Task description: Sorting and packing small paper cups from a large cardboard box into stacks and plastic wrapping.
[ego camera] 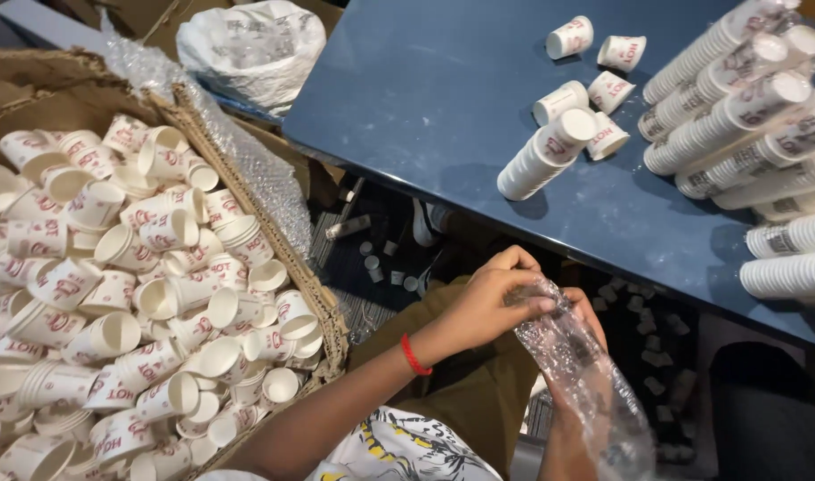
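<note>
Left hand (492, 298) pinched the top of a clear plastic sleeve (585, 374); right hand (578, 343) gripped it from behind. Paper cups (113, 294) filled a cardboard box (247, 191) beside the blue worktop (425, 107).

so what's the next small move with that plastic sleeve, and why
Probably spread the mouth of the clear crinkled plastic sleeve wider. The left hand pinches its top edge and the right hand sits behind it, yet the sleeve looks collapsed and empty. The short stack of white paper cups lies on the blue table, apart from both hands.
</note>
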